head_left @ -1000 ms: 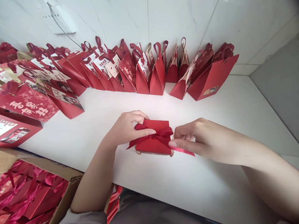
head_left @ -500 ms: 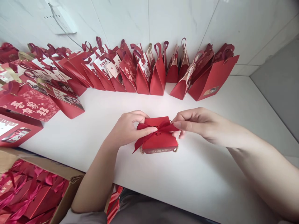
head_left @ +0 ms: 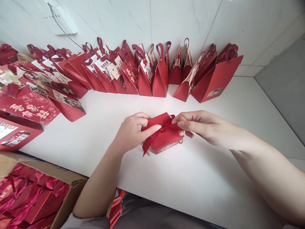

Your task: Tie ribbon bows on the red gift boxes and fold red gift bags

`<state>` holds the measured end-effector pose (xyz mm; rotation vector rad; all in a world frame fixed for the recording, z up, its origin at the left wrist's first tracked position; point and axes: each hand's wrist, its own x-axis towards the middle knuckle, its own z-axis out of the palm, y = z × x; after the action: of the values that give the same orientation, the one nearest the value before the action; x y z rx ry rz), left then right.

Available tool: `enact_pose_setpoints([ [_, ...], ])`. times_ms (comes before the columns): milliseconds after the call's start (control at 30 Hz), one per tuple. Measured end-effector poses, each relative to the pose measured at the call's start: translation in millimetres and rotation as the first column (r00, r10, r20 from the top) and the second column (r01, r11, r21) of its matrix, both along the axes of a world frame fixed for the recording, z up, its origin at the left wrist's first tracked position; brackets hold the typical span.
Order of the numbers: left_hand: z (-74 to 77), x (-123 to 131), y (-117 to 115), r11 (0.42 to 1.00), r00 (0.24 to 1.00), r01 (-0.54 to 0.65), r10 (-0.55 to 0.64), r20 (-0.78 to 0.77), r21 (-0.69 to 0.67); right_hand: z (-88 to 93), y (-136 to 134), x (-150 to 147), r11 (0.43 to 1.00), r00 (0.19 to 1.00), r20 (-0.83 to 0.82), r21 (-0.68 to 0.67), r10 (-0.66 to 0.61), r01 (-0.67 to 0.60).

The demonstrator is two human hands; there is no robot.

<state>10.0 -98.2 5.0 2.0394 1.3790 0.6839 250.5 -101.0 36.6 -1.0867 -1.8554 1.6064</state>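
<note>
A small red gift box [head_left: 168,140] with rope handles at its sides rests on the white table, turned at a slight angle. Dark red ribbon [head_left: 162,130] is tied across its top, with a tail hanging down the left side. My left hand [head_left: 135,130] is closed on the ribbon at the left of the knot, its thumb near the middle of the box. Between thumb and fingers, my right hand [head_left: 195,124] pinches the ribbon on the right. Its lower fingers are beside the box's right end, partly hidden.
Several red gift boxes [head_left: 160,76] with loop handles stand in rows along the tiled wall and at the left. A cardboard carton [head_left: 71,175] at the lower left holds red boxes with pink-red ribbons. The white table [head_left: 202,178] ends close to my body.
The box has turned counter-clockwise, its right end swinging away from me. A ribbon loop now stands up near the right fingers. Both hands stay on the ribbon.
</note>
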Motion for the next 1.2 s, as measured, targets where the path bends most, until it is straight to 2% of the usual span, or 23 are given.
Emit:
enact_pose_setpoints([
  [167, 0.4, 0.4, -0.7, 1.0, 1.0, 0.001, -0.001, 0.001, -0.025, -1.3, 0.5, -0.4, 0.989, 0.996, -0.074, -0.132, 0.051, -0.06],
  [333, 0.5, 0.1, -0.8, 0.999, 1.0, -0.007, 0.007, -0.001, -0.031, -7.0, 2.6, -1.2, 0.939, 0.982, -0.168, -0.315, 0.092, -0.141],
  [467, -0.2, -0.7, -0.2, 1.0, 1.0, -0.006, 0.006, -0.019, -0.022, -4.1, 5.5, 1.4, 0.919, 0.989, -0.126, -0.375, 0.077, -0.12],
  [600, -0.2, -2.3, 0.4, 1.0, 1.0, -0.013, 0.013, -0.021, -0.021, 2.3, 10.5, 11.8, 0.961, 0.985, 0.114, -0.258, 0.129, -0.096],
  [733, 3.6, -5.0, 1.1, 0.998, 1.0, 0.012, -0.012, -0.009, -0.061, 1.1, 15.6, 22.4, 0.985, 0.916, 0.368, -0.121, 0.16, -0.123],
  [833, 8.3, -8.8, 3.2, 0.99, 0.996, 0.093, -0.091, 0.026, -0.106, -2.7, 17.4, 29.6, 0.963, 0.867, 0.42, -0.136, 0.268, -0.232],
  [900, 11.0, -12.3, 5.5, 0.978, 0.99, 0.142, -0.137, 0.039, -0.155, -4.3, 17.8, 35.2, 0.957, 0.849, 0.442, -0.112, 0.289, -0.267],
  [1033, 12.9, -17.6, 9.6, 0.947, 0.974, 0.228, -0.224, 0.044, -0.228, -3.9, 19.0, 40.0, 0.98, 0.853, 0.501, 0.043, 0.149, -0.196],
  [1133, 12.4, -18.0, 10.2, 0.935, 0.964, 0.264, -0.258, 0.059, -0.237, -5.1, 20.2, 30.4, 0.987, 0.908, 0.42, 0.147, 0.002, -0.07],
  [1200, 12.2, -17.3, 9.7, 0.933, 0.964, 0.266, -0.257, 0.069, -0.241, -8.1, 20.6, 20.9, 0.987, 0.94, 0.339, 0.158, -0.029, -0.027],
])
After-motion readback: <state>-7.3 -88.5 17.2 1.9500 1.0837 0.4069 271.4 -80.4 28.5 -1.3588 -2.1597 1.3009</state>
